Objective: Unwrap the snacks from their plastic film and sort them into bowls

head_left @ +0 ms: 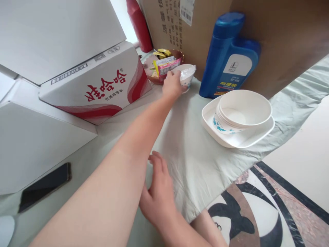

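Two hands — left [172, 84] gripping the wrapped bowl [187, 76], right [159, 195] loosely spread, well apart.

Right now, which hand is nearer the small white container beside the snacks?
Left. The left hand holds the small white container at its near side; the right hand is well short, beside the left forearm.
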Action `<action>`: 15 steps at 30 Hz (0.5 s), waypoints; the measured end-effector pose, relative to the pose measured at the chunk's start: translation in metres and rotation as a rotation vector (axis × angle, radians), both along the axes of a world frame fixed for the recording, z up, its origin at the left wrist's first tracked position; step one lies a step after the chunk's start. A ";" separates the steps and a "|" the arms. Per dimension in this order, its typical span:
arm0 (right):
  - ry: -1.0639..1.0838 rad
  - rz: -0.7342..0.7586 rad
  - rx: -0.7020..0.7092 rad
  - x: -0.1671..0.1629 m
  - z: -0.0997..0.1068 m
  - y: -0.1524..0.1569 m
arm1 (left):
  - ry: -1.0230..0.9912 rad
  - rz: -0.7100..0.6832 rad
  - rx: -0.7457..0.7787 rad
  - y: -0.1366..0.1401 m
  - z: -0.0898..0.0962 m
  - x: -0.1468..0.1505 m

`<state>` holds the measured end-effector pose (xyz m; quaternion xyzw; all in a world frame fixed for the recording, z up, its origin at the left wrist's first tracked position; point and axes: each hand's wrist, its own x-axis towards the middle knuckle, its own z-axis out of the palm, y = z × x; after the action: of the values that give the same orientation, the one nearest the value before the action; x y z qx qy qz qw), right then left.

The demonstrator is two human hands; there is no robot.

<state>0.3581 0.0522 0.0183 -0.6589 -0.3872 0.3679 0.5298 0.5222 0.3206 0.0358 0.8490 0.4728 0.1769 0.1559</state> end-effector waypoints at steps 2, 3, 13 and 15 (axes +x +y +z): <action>0.003 0.048 0.008 -0.002 0.001 0.000 | 0.007 0.098 0.003 0.013 0.003 0.003; 0.007 0.060 0.011 -0.003 0.001 0.000 | -0.001 0.146 0.016 0.017 0.003 0.004; -0.050 0.010 0.089 -0.009 -0.002 -0.002 | -0.271 -0.157 0.230 -0.050 -0.002 -0.112; -0.090 0.004 0.127 -0.013 -0.002 -0.003 | -0.274 -0.141 0.199 -0.087 0.008 -0.168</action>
<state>0.3446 0.0495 0.0159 -0.6390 -0.4343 0.3136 0.5520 0.3546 0.2336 0.0438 0.8593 0.3665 0.3254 0.1463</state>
